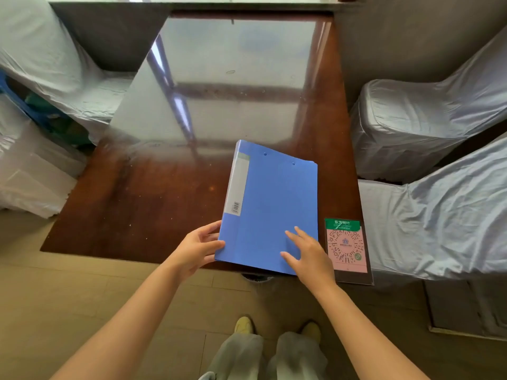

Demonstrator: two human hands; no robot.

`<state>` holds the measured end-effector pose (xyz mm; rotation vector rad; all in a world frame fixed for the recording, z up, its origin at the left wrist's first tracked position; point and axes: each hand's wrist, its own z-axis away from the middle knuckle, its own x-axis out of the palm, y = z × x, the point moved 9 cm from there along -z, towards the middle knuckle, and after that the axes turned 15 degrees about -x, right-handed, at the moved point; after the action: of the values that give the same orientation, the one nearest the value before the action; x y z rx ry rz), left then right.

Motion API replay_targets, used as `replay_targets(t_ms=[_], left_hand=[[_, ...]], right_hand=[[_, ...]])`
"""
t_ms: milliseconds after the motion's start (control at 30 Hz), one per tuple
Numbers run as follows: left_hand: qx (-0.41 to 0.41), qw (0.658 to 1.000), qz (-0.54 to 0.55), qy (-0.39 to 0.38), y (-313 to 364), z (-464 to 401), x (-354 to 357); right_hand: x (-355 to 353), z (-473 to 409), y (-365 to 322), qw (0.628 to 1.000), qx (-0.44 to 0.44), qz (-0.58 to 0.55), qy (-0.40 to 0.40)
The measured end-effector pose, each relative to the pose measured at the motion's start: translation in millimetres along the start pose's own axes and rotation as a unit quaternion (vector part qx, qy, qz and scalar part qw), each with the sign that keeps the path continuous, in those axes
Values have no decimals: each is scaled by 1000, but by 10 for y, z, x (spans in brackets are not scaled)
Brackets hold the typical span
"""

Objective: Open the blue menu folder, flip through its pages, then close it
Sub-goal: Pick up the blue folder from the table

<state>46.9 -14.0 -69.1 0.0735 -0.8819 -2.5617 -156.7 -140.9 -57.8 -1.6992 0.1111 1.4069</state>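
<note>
- Left hand (pixel 195 249) holds the folder (pixel 270 207) at its near-left corner: the grip pinches the spine edge, thumb on top, fingers curled beside and under it.
- Right hand (pixel 307 252) lies flat on the cover near the near-right corner, fingers spread and pressing on the blue surface; this grip closes on nothing.
- Folder is shut, blue, with a grey label strip along the spine on its left side and two small rivets near its far edge.
- It lies on the near-right part of the tabletop (pixel 164 204), slightly turned, its near edge at the tabletop's near edge.
- Card (pixel 346 246) with a green header and a QR code on pink lies just right of the folder, at the tabletop's corner.
- Covered chairs (pixel 428 124) stand on both sides.
- Floor (pixel 109 292) below shows two yellow shoes (pixel 242 325).
</note>
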Motion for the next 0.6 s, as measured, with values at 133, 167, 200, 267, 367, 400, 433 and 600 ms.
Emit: replay_targets(t_ms=[133,167,200,267,367,400,433,600], left_hand=[[39,997,51,-44,170,211,-42],[50,995,63,-51,231,259,-47],[60,994,73,-56,296,305,-44],[81,990,87,-71,446,389,7],[122,983,97,-96,723,522,129],[137,980,101,-99,812,569,163],[151,978,104,-101,903,617,202],[189,972,86,-114,1225,784,360]], right_hand=[[-576,8,301,984,118,-62,116],[-665,-22,379,974,147,-127,115],[-737,-68,431,959,168,-204,106],[-926,-148,452,923,178,-330,88],[-1308,-223,391,886,152,-426,97],[-1420,-238,356,878,140,-446,103],[-1536,-252,312,876,121,-455,105],[-1918,-249,104,874,17,-479,81]])
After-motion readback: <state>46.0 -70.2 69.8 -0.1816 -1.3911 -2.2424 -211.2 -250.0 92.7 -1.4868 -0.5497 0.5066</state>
